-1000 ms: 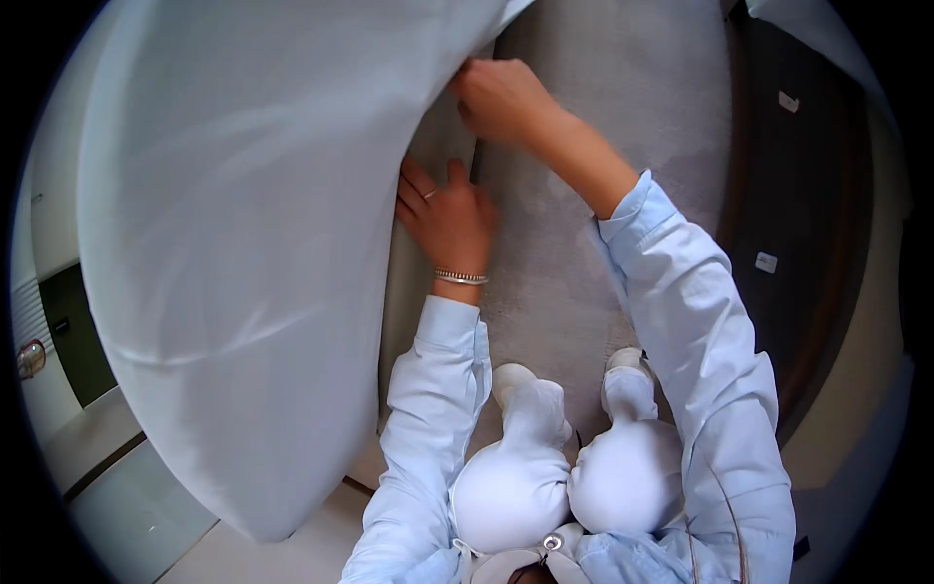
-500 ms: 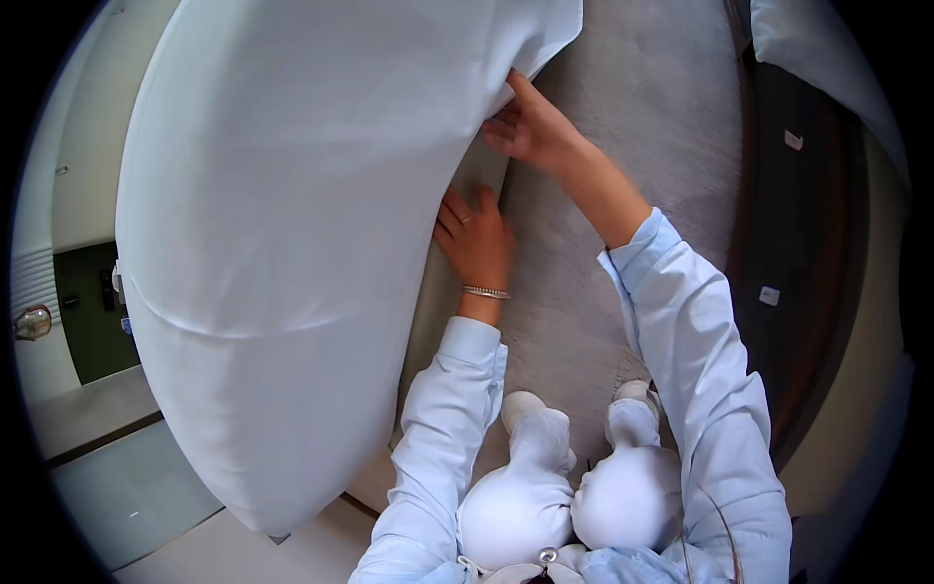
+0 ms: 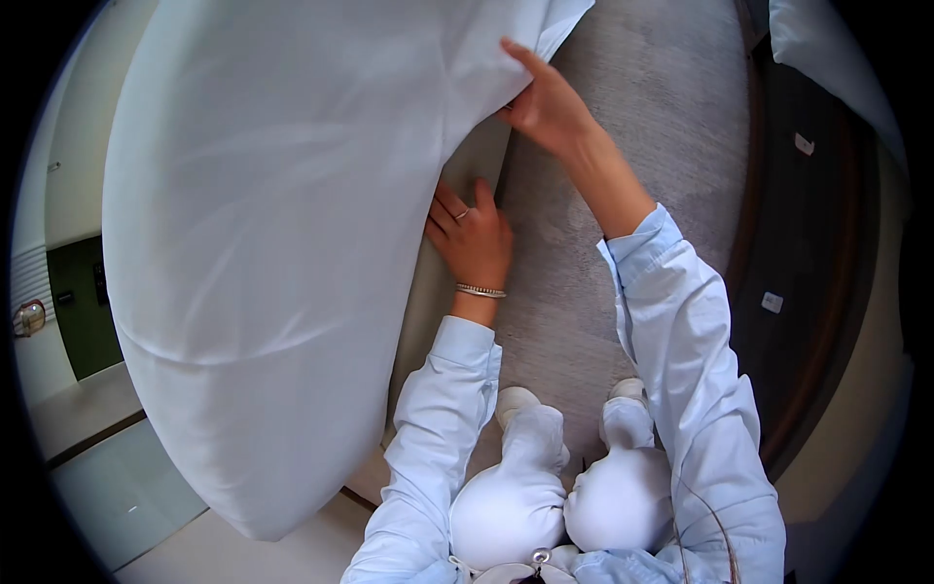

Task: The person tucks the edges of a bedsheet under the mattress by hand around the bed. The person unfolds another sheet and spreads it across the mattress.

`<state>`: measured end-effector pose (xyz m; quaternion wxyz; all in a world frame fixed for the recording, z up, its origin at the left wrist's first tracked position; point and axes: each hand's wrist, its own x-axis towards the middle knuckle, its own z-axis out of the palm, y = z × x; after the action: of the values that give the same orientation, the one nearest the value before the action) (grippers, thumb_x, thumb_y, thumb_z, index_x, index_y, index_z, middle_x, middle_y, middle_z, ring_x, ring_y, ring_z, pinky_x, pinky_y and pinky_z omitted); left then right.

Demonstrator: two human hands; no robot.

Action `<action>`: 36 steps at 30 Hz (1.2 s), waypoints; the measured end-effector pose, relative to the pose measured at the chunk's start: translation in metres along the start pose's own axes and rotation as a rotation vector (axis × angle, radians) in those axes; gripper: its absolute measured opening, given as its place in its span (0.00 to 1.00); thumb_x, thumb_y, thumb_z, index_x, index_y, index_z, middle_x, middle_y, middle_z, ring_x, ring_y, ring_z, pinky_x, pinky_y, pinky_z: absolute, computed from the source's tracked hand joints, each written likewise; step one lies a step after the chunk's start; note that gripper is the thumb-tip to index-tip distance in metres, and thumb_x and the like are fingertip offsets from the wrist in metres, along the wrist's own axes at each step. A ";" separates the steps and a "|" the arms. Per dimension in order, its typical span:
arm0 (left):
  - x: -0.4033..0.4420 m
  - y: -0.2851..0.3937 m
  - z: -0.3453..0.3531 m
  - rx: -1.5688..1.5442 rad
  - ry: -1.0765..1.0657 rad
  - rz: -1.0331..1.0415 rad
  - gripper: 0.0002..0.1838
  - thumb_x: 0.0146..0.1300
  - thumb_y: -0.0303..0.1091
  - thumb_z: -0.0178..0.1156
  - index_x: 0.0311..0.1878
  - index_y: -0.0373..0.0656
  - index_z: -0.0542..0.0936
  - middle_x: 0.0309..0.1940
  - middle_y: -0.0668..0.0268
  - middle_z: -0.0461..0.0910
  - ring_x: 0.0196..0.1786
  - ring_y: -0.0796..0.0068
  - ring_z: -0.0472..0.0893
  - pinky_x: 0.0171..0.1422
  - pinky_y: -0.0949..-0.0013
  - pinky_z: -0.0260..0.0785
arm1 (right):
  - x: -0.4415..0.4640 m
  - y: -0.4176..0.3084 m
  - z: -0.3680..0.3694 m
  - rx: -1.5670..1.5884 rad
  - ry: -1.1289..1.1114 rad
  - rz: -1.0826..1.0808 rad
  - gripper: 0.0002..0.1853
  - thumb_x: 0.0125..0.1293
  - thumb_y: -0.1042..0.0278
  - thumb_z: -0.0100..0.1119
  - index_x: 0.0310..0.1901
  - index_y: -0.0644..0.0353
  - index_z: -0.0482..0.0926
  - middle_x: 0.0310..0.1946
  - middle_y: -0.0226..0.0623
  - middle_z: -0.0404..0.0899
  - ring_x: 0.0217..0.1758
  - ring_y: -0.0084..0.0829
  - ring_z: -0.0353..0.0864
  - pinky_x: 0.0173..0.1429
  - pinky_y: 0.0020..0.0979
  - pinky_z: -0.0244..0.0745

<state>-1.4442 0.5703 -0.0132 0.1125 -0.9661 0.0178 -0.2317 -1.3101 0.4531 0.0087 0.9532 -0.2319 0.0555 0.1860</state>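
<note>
white cloth [image 3: 263, 243], large and mostly smooth, draped over the left half of the view, with one curved crease low across and fainter folds fanning out higher up. at the right edge of the cloth, upper part, the right hand [image 3: 550, 107]: thumb stretched out along the upper face, other fingers curled in at the hem, tips out of sight. impossible to say whether pinching the hem or merely touching.

lower along the same edge, the left hand [image 3: 477, 238], back upward, thumb held well away from the rest, fingers slightly spread, tips at the hem and partly hidden there. no pinch visible. on one finger a ring [image 3: 462, 214], at the wrist a bracelet [image 3: 481, 291].

between cloth and carpet [image 3: 642, 127], just beside the left hand, a pale panel [image 3: 428, 292]. grey carpet, faintly streaked, from the top of the view down to pale shoes [image 3: 516, 401]. white trousers [image 3: 511, 496], knees bent and close together. light blue sleeves [image 3: 700, 321] on both arms.

at right, beyond the carpet, a dark board [image 3: 817, 224] with two small tags [image 3: 772, 303], apart from each other. in the upper right corner, pale fabric [image 3: 837, 58]. at far left, a round knob [image 3: 29, 318] near a green patch [image 3: 78, 331].
</note>
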 end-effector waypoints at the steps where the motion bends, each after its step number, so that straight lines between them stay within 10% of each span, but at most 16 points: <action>1: 0.000 0.001 0.000 0.000 -0.001 -0.001 0.17 0.44 0.32 0.60 0.41 0.47 0.74 0.55 0.38 0.63 0.57 0.39 0.64 0.58 0.45 0.57 | 0.002 0.003 -0.002 -0.001 0.000 0.002 0.25 0.58 0.57 0.61 0.52 0.64 0.69 0.50 0.36 0.73 0.51 0.31 0.73 0.57 0.34 0.69; 10: -0.002 0.002 0.003 0.054 -0.020 -0.019 0.15 0.45 0.33 0.59 0.40 0.48 0.73 0.54 0.38 0.63 0.55 0.40 0.65 0.54 0.46 0.59 | 0.022 0.029 -0.009 -0.389 0.295 -0.092 0.34 0.51 0.52 0.68 0.54 0.66 0.68 0.47 0.39 0.75 0.51 0.31 0.73 0.53 0.31 0.68; 16: 0.001 0.006 0.002 0.065 -0.012 -0.023 0.16 0.45 0.33 0.60 0.40 0.48 0.73 0.53 0.42 0.65 0.54 0.44 0.67 0.54 0.49 0.61 | 0.002 0.052 -0.033 -0.847 0.532 -0.555 0.27 0.47 0.61 0.71 0.45 0.66 0.71 0.46 0.39 0.72 0.52 0.33 0.70 0.53 0.35 0.67; 22: -0.002 0.008 0.003 0.039 -0.019 -0.002 0.16 0.45 0.34 0.60 0.41 0.49 0.73 0.53 0.42 0.64 0.54 0.44 0.66 0.55 0.48 0.60 | -0.022 0.052 -0.035 -1.672 -0.035 -1.209 0.21 0.48 0.80 0.57 0.48 0.56 0.73 0.50 0.32 0.72 0.58 0.36 0.68 0.60 0.37 0.65; 36: 0.003 0.024 0.006 -0.033 -0.024 -0.104 0.19 0.46 0.37 0.61 0.44 0.51 0.74 0.57 0.40 0.56 0.58 0.37 0.58 0.59 0.40 0.52 | -0.039 0.020 -0.021 -2.199 -0.253 -0.935 0.32 0.49 0.74 0.56 0.60 0.55 0.66 0.64 0.28 0.63 0.68 0.26 0.59 0.71 0.44 0.51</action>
<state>-1.4388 0.5484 -0.0225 0.0848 -0.9701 -0.0299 -0.2253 -1.3544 0.4465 -0.0111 0.2193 -0.8990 -0.3163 -0.2088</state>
